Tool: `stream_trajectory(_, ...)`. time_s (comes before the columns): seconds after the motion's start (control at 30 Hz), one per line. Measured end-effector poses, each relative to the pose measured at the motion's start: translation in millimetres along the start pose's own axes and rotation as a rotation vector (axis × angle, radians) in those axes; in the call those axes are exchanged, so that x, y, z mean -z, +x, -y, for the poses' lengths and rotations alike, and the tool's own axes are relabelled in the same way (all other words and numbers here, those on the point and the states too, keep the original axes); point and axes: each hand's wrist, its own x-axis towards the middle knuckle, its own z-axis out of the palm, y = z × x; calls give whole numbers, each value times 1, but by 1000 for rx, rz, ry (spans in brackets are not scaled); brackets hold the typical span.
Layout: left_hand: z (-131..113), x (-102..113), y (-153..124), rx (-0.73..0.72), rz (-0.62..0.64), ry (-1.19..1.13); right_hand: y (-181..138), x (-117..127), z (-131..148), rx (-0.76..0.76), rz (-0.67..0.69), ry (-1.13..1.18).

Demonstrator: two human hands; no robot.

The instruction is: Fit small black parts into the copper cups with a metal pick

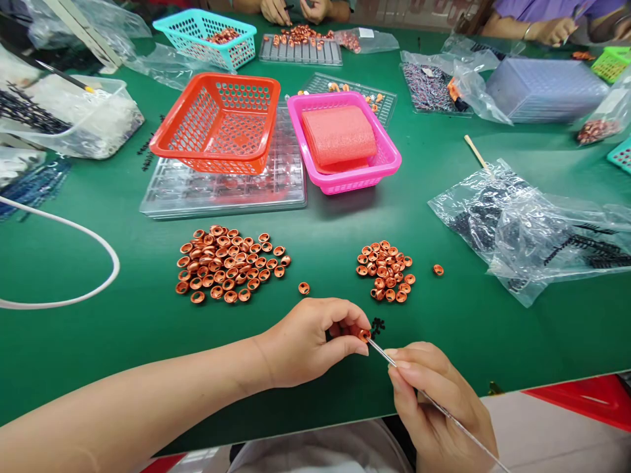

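My left hand (308, 341) pinches one small copper ring (364, 334) between thumb and fingertips, just above the green table near its front edge. My right hand (434, 401) grips a thin metal pick (409, 378) whose tip touches that ring. A few tiny black parts (377, 324) lie on the mat right behind the ring. A large heap of copper rings (227, 263) lies ahead to the left, and a smaller heap (384, 270) ahead to the right.
Behind the heaps, an orange basket (219, 121) sits on clear plastic trays (221, 187) beside a pink basket (345, 141) holding pink foam. Plastic bags of black parts (532, 230) lie at right. A white cable (59, 226) curves at left. Other people's hands (296, 10) work at the far edge.
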Motion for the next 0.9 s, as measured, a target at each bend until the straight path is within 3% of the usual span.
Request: stream_trajectory(0.9, -1, 0, -1, -45, -7, 75, 0, 2, -3, -21, 27, 34)
